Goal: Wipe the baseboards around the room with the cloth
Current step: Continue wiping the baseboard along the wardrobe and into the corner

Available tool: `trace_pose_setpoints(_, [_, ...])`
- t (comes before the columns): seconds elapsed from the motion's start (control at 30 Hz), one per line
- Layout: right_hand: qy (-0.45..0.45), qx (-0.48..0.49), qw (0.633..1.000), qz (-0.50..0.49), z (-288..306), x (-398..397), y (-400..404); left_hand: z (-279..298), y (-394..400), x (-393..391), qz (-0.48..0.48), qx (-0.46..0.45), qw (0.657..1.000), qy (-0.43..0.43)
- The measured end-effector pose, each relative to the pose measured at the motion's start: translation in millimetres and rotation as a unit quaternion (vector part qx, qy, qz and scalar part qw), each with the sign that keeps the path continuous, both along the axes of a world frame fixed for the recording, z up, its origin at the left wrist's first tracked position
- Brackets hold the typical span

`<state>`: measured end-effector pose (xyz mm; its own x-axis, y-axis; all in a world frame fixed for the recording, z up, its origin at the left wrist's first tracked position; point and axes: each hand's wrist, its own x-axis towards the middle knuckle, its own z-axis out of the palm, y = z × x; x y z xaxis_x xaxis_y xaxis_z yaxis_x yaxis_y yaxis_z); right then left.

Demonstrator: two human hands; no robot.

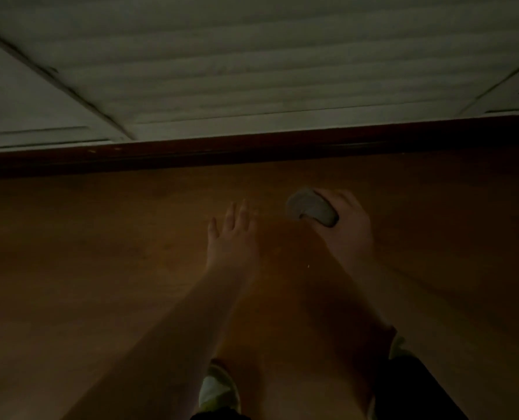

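Note:
The scene is dim. My right hand [347, 225] grips a bunched grey cloth [311, 207] over the wooden floor, a short way in front of the dark strip [252, 147] that runs along the bottom of the white louvred door [252, 71]. The cloth is apart from that strip. My left hand [232, 234] reaches forward with its fingers straight and spread, holding nothing, left of the cloth.
Brown wooden floor [85, 253] fills the lower frame. White panels [25, 101] flank the louvred door on both sides. A pale shoe [217, 389] shows at the bottom, under my knee.

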<state>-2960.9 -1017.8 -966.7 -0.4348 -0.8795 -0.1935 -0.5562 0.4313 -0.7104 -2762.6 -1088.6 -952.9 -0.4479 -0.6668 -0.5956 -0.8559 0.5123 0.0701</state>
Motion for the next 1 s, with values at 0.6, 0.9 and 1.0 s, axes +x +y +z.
trace_pose_setpoints(0.6, [-0.013,-0.056,0.998,0.000,-181.9,47.5,-136.7,-204.4,-4.8,15.8,0.050,0.032,0.997,-0.056])
trace_pose_setpoints(0.9, [-0.003,-0.030,1.000,-0.005,-201.2,7.4,-152.2,-200.8,-18.2,15.8,-0.017,-0.010,0.999,-0.045])
trace_pose_setpoints(1.0, [0.010,-0.038,0.999,-0.001,-202.8,-23.0,-140.4,-204.6,-34.7,0.9,-0.048,-0.008,0.999,-0.003])
